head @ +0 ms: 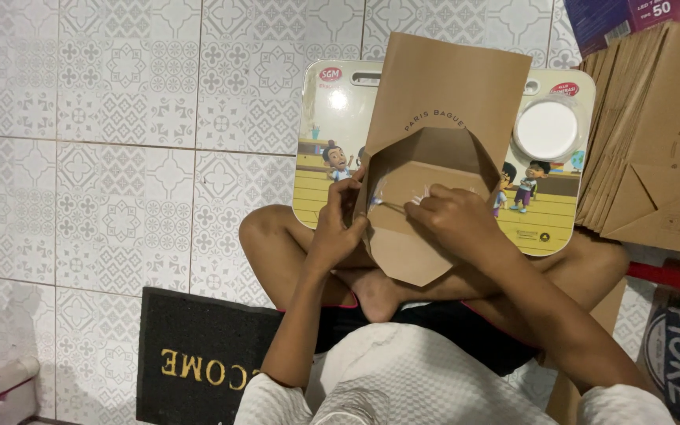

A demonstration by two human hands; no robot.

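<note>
A person sits cross-legged on the tiled floor (120,157) with a small lap table (320,157) across the knees, a flat base for the work. On it lies a brown paper bag (442,102), its bottom end turned toward the person and its flaps spread open into a pointed shape that hangs over the table's near edge.

The left hand (338,228) presses on the left flap, its fingers (353,187) bent and closed against the paper, most likely to keep the fold flat and stop the bag sliding. The right hand (454,216) rests on the middle of the open flaps with its fingers curled tight around a thin stick (391,206) whose tip points left toward a whitish smear on the paper. That looks like glue, though I cannot be sure.

A round white tub (547,130) sits at the table's far right corner, within easy reach of the right hand. Just beyond the right edge leans a stack of folded brown bags (655,142). A dark doormat (198,354) lies on the floor to the left. Nothing blocks either hand; the bag's long body covers the table's middle.
</note>
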